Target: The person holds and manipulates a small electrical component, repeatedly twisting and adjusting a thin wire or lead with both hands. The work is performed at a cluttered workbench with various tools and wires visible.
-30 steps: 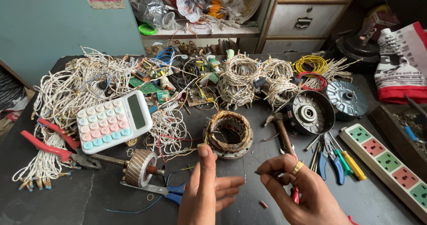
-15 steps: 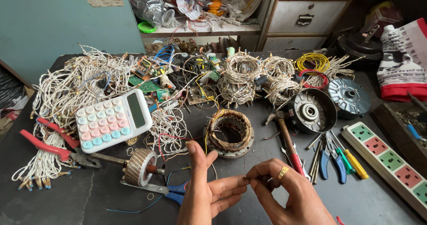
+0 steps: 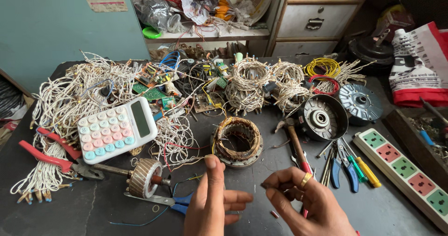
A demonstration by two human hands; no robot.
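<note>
Thin wire point(image 3: 255, 185), barely visible, stretching between hands at 6 o'clock, just below stator point(image 3: 237, 141). Right hand point(image 3: 310, 203) pinching one end; left hand point(image 3: 212, 203) half open, grip unclear. Advisable: keeping strand taut, avoiding kinks.

A white calculator with pastel round keys point(image 3: 116, 129) lies on the dark desk point(image 3: 396, 212), just beside tangled bundles of white wire point(image 3: 74, 96). Red-handled pliers point(image 3: 51, 154) rest at the left edge. A copper-wound rotor on a shaft point(image 3: 142, 177) sits near blue-handled scissors point(image 3: 163, 201). At the right, a white power strip with coloured sockets point(image 3: 403, 173) lies beside blue-handled pliers point(image 3: 343, 166) and a round black motor housing point(image 3: 323, 117).
</note>
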